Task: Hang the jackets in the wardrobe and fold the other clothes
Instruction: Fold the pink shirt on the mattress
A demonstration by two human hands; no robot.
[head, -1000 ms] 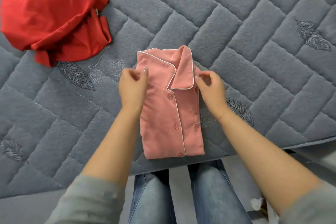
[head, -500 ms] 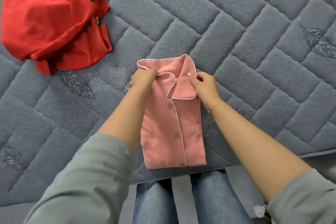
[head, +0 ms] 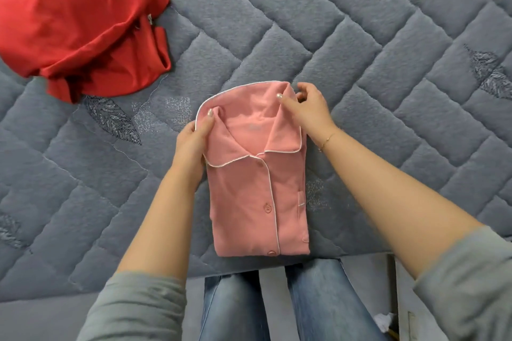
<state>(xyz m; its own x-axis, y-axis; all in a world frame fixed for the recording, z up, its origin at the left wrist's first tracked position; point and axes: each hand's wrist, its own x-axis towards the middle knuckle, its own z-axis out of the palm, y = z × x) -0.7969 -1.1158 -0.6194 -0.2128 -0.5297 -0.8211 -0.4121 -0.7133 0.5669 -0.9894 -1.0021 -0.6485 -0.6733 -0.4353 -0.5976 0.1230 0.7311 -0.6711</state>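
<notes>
Two hands pinch the collar of a folded pink shirt on the bed: left hand and right hand at their own sides. Tugging unevenly could undo the fold. A red garment lies unfolded, well apart.

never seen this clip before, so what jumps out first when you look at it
A pink button-up shirt, folded into a neat rectangle, lies at the near edge of a grey quilted mattress. The left hand and right hand both pinch its collar, one at each side. At the far left a bright red garment lies in a crumpled, unfolded heap.
</notes>
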